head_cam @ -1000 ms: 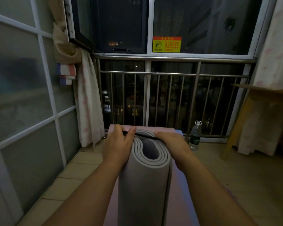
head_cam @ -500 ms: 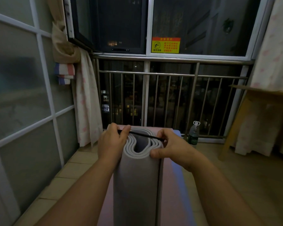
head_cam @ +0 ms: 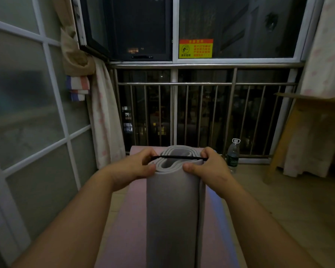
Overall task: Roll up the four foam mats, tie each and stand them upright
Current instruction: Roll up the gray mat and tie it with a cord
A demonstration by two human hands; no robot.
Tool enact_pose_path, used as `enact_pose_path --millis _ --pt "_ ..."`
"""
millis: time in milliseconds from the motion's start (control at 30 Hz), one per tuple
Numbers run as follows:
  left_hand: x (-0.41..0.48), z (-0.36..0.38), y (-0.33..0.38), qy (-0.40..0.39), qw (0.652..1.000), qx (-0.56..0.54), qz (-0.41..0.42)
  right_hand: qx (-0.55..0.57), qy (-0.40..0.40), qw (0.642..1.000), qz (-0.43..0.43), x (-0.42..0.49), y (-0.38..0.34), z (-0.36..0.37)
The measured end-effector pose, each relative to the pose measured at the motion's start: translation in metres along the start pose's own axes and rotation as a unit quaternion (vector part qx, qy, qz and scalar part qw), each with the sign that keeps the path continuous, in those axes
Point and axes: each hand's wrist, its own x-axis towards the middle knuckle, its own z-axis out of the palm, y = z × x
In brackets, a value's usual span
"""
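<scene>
A grey foam mat (head_cam: 172,206) is rolled up and lies lengthwise away from me, its spiral end facing the window. A black elastic band (head_cam: 179,157) is stretched taut across that far end. My left hand (head_cam: 137,167) pinches the band's left end at the roll's edge. My right hand (head_cam: 209,167) pinches its right end, thumb pressed against the roll. Under the roll lies a flat pink mat (head_cam: 128,219), with a blue mat edge (head_cam: 216,200) showing at its right side.
A metal railing (head_cam: 201,84) and dark window stand straight ahead. A plastic water bottle (head_cam: 232,155) stands on the floor by the railing. A wooden table (head_cam: 290,136) with cloth is at right. Glass panels (head_cam: 27,113) and a curtain (head_cam: 104,122) line the left.
The band has been pulled wider and straighter across the roll's end, with both hands now spread to its outer edges. The view has tilted slightly.
</scene>
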Motion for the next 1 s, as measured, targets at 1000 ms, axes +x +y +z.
enact_pose_path --millis 1000 --pt "0.018 0.010 -0.012 0.339 0.936 0.098 -0.012 0.062 -0.044 0.997 -0.024 0.003 0.007 0.011"
